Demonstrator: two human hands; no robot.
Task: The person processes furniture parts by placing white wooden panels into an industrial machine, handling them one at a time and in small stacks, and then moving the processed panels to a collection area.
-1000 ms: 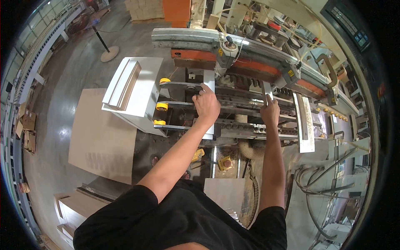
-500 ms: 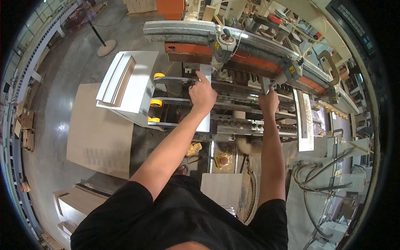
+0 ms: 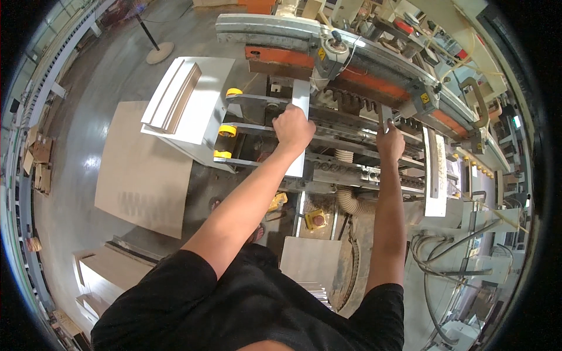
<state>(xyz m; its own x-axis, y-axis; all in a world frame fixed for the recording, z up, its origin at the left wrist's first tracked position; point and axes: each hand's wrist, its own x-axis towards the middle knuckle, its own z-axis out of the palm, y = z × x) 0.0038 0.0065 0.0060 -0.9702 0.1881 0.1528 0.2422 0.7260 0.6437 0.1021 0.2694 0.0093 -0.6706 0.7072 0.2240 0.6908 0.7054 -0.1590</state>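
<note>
My left hand [image 3: 294, 130] is closed on a narrow white board [image 3: 300, 93], which lies across the metal rails [image 3: 257, 98] of a machine. Its fingertips are hidden beneath the hand. Further right, my right hand [image 3: 390, 143] is closed around the near end of a narrow grey metal piece [image 3: 384, 114] under the machine's beam. A white strip [image 3: 434, 169] with a dusty, worn face lies across the right end of the rails.
A white stack of panels [image 3: 216, 88] with narrow strips on top stands left of the yellow rollers [image 3: 227, 130]. Above the rails runs an orange-and-grey beam [image 3: 281, 60] with clamps. Below are a yellow box with a button [image 3: 316, 219] and a ribbed hose [image 3: 353, 202].
My left hand has drawn in its outstretched index finger and closed on the white board. The right hand stays at the metal piece. The whole view has shifted slightly.
</note>
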